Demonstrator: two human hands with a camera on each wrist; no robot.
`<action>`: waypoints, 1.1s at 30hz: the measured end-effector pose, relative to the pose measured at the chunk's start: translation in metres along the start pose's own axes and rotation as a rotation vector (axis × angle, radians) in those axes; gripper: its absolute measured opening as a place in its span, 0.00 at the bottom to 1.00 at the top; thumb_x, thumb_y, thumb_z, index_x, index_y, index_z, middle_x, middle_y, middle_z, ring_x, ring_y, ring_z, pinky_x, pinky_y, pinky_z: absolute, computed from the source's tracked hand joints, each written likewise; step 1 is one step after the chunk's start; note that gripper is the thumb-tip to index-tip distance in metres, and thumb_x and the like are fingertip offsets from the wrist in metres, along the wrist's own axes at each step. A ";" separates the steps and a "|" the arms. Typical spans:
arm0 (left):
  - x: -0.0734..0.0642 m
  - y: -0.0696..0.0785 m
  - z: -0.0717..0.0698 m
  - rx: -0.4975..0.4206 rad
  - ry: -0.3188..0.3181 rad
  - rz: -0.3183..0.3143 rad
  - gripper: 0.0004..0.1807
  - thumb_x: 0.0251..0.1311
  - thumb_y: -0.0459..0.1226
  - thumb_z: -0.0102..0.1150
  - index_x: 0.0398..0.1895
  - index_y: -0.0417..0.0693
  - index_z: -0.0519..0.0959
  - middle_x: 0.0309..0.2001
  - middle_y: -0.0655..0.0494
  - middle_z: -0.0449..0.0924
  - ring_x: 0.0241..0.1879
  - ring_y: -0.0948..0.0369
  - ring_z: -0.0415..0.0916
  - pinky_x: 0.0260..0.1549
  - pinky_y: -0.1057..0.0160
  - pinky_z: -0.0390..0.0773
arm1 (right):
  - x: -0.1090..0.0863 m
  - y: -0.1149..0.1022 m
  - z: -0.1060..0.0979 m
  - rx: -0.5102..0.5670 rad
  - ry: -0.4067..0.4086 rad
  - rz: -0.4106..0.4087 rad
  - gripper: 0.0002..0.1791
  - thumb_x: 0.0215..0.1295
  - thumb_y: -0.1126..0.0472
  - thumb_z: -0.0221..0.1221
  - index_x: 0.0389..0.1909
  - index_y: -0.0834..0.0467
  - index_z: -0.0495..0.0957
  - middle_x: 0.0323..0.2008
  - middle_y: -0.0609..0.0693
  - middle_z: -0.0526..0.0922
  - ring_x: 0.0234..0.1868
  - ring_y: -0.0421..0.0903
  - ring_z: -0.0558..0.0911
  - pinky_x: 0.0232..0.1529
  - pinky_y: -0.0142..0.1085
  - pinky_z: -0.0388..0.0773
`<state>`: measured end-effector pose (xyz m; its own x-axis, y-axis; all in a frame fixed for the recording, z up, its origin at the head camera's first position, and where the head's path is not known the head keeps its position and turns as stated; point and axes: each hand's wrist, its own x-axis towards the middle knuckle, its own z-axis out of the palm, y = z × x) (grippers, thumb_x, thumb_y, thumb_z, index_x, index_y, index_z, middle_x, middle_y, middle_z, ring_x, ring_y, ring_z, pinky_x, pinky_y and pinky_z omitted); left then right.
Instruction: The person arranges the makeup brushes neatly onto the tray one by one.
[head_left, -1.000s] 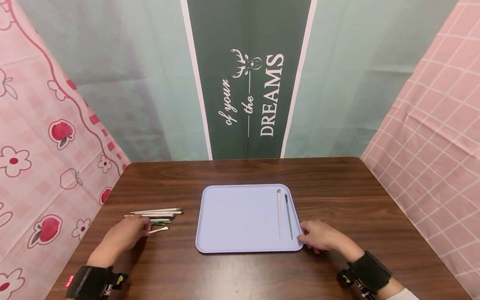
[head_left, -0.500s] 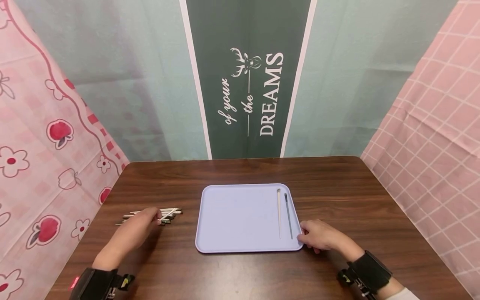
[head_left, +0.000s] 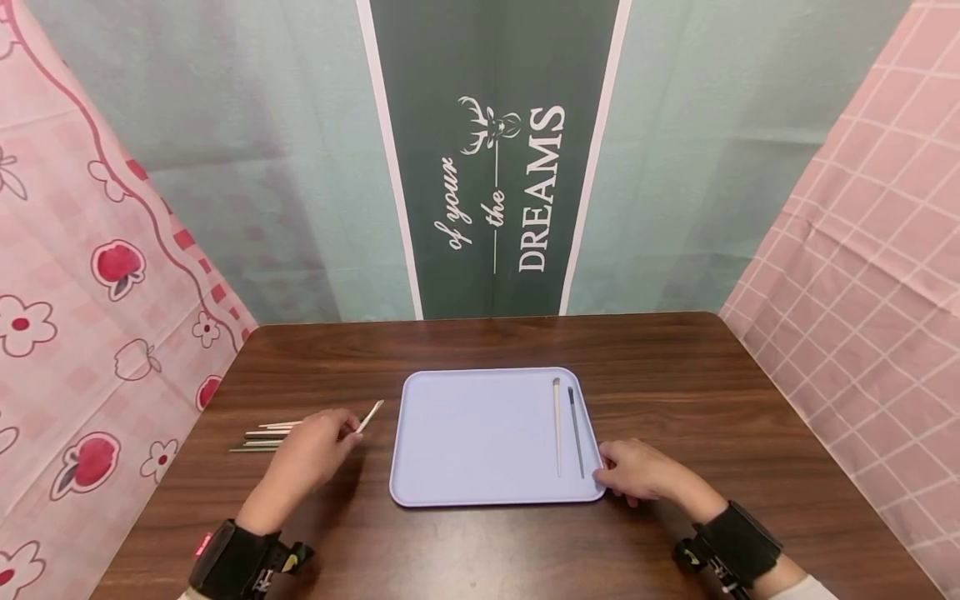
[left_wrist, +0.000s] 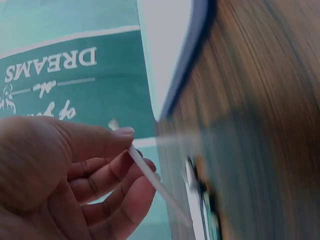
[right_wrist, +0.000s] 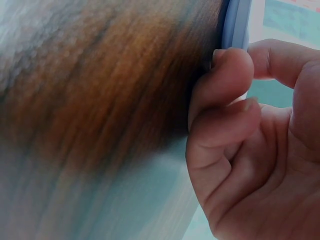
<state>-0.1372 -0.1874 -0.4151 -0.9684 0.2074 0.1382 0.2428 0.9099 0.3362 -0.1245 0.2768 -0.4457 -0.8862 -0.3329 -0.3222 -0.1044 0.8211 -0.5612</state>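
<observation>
My left hand [head_left: 318, 446] pinches a slim pale makeup brush [head_left: 371, 415] between thumb and fingertips, left of the lilac tray [head_left: 480, 442]. The left wrist view shows the thin brush handle [left_wrist: 159, 186] slanting down past my fingers. Under and behind that hand lie several more brushes [head_left: 262, 442], partly hidden by it. On the tray's right side lie a cream-handled brush [head_left: 557, 429] and a dark blue-green one [head_left: 576, 433], roughly side by side. My right hand [head_left: 637, 471] grips the tray's right edge near its front corner, fingers curled at the rim [right_wrist: 235, 30].
A dark wood-grain table [head_left: 480, 550] carries everything. Behind it hangs a green curtain [head_left: 495, 283] with white lettering. Pink patterned cloths hang along the left [head_left: 90, 375] and right [head_left: 847, 317] sides.
My left hand has picked up the pale brush lying in front of the group and carried it rightward, toward the tray. My right hand has stayed at the tray's edge.
</observation>
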 end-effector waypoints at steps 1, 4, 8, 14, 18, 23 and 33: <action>0.002 0.004 0.001 -0.011 -0.009 -0.018 0.05 0.62 0.34 0.68 0.32 0.48 0.80 0.26 0.58 0.77 0.25 0.62 0.69 0.28 0.59 0.72 | 0.000 0.001 0.000 -0.002 -0.001 0.000 0.11 0.63 0.61 0.61 0.24 0.55 0.71 0.17 0.47 0.74 0.13 0.42 0.75 0.15 0.34 0.68; 0.007 0.016 0.004 -0.043 -0.024 -0.058 0.04 0.61 0.34 0.67 0.31 0.46 0.80 0.24 0.58 0.76 0.23 0.61 0.68 0.26 0.60 0.70 | 0.001 0.002 0.000 -0.008 -0.002 0.003 0.10 0.63 0.61 0.61 0.24 0.54 0.71 0.17 0.47 0.74 0.13 0.42 0.75 0.15 0.34 0.68; 0.013 0.028 0.009 -0.057 -0.013 -0.070 0.05 0.59 0.34 0.66 0.30 0.46 0.79 0.23 0.58 0.74 0.23 0.61 0.68 0.26 0.61 0.70 | 0.001 0.002 0.000 -0.004 0.001 -0.003 0.10 0.63 0.61 0.61 0.24 0.54 0.71 0.17 0.47 0.74 0.12 0.42 0.75 0.15 0.34 0.68; 0.022 0.044 0.018 -0.089 -0.029 -0.092 0.07 0.58 0.34 0.67 0.29 0.45 0.77 0.23 0.57 0.73 0.22 0.60 0.68 0.24 0.62 0.69 | 0.000 0.001 0.000 0.003 0.008 -0.003 0.11 0.63 0.60 0.62 0.24 0.55 0.71 0.17 0.47 0.74 0.13 0.43 0.75 0.15 0.35 0.69; 0.027 0.055 0.025 -0.111 -0.041 -0.096 0.07 0.58 0.33 0.67 0.29 0.44 0.77 0.23 0.56 0.72 0.22 0.60 0.68 0.22 0.63 0.68 | 0.000 0.000 0.000 0.007 0.005 0.005 0.11 0.63 0.61 0.62 0.25 0.55 0.71 0.17 0.47 0.74 0.13 0.43 0.75 0.15 0.35 0.68; 0.033 0.066 0.032 -0.105 -0.036 -0.099 0.08 0.58 0.33 0.68 0.29 0.44 0.77 0.22 0.57 0.72 0.21 0.60 0.68 0.21 0.64 0.68 | 0.000 -0.001 0.000 0.006 0.004 0.012 0.11 0.63 0.61 0.62 0.25 0.55 0.71 0.17 0.47 0.74 0.13 0.43 0.75 0.15 0.35 0.67; 0.045 0.084 0.044 -0.113 -0.034 -0.057 0.08 0.59 0.34 0.67 0.27 0.46 0.76 0.21 0.58 0.71 0.22 0.61 0.68 0.22 0.64 0.68 | 0.000 -0.002 -0.001 -0.010 0.005 0.024 0.11 0.64 0.60 0.62 0.24 0.54 0.71 0.17 0.47 0.74 0.13 0.43 0.75 0.15 0.34 0.67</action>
<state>-0.1630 -0.0854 -0.4212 -0.9817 0.1706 0.0845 0.1904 0.8746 0.4458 -0.1244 0.2759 -0.4443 -0.8906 -0.3111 -0.3318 -0.0878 0.8334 -0.5456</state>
